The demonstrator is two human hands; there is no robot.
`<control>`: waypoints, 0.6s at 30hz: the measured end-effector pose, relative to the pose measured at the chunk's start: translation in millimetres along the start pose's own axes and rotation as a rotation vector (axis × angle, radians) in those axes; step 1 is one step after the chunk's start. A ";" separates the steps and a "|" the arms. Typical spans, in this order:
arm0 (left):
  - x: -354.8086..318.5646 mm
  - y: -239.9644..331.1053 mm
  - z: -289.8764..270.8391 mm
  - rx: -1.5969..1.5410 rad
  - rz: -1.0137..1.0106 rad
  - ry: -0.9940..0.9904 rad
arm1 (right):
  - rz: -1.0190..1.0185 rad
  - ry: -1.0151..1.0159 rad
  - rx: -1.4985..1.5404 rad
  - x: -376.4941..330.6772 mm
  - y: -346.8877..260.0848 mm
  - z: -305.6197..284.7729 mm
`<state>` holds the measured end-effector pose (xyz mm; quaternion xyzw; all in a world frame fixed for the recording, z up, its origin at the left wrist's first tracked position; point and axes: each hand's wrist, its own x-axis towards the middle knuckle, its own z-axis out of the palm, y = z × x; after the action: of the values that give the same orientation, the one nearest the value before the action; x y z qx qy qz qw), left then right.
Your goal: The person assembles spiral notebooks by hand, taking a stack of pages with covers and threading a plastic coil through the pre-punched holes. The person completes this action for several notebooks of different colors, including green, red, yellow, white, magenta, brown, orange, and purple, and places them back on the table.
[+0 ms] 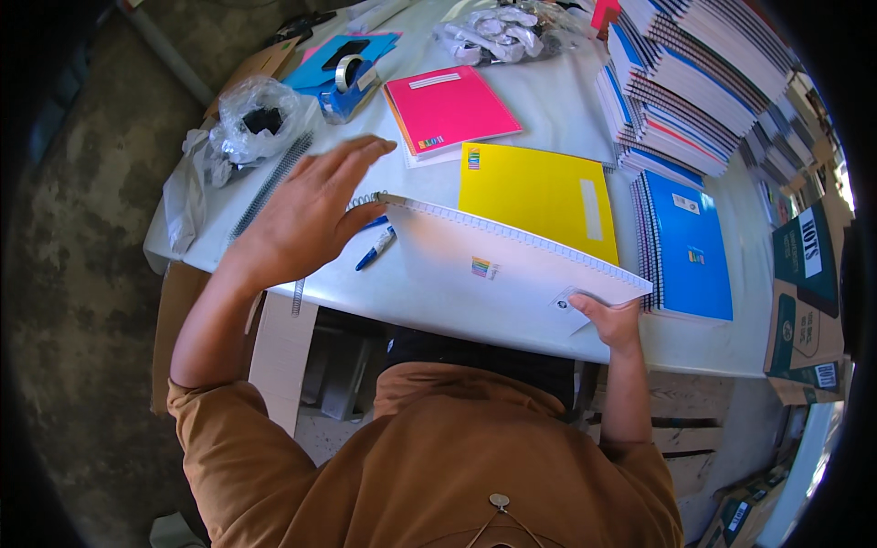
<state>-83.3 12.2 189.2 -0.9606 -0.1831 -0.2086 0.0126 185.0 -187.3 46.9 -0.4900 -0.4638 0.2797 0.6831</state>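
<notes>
A white notebook (498, 260) with a row of punched holes along its upper edge is tilted up over the table's near side. My right hand (610, 320) grips its lower right corner, thumb on the white cover. A short piece of wire coil (367, 199) pokes out at the left end of the holed edge. Beside that end my left hand (315, 210) is raised with fingers stretched out, nothing visible in it. Just below lies a blue marker (375, 248). Behind the white notebook rests a yellow cover (534, 187), partly hidden by it.
Blue spiral notebooks (690, 260) lie at the right, before tall notebook stacks (703, 82). Pink covers (461, 108) sit farther back. Loose coils (272, 183), a plastic bag (260, 119) and a tape dispenser (350, 91) occupy the left. Cardboard boxes (804, 320) stand at the right edge.
</notes>
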 end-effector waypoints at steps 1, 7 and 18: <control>-0.1 1.1 -0.8 0.003 0.030 -0.034 | -0.001 0.003 0.000 -0.3 -0.7 -1.9; 12.3 13.5 -12.9 0.069 -0.019 -0.136 | -0.082 -0.127 -0.468 0.3 -8.1 -4.4; 21.5 9.3 -21.3 0.039 0.027 -0.464 | -0.229 -0.244 -0.661 -1.0 -15.1 -4.7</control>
<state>-70.2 8.8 217.9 -0.9848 -0.1722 0.0218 -0.0084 187.7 -195.6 60.1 -0.5921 -0.6588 0.0930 0.4546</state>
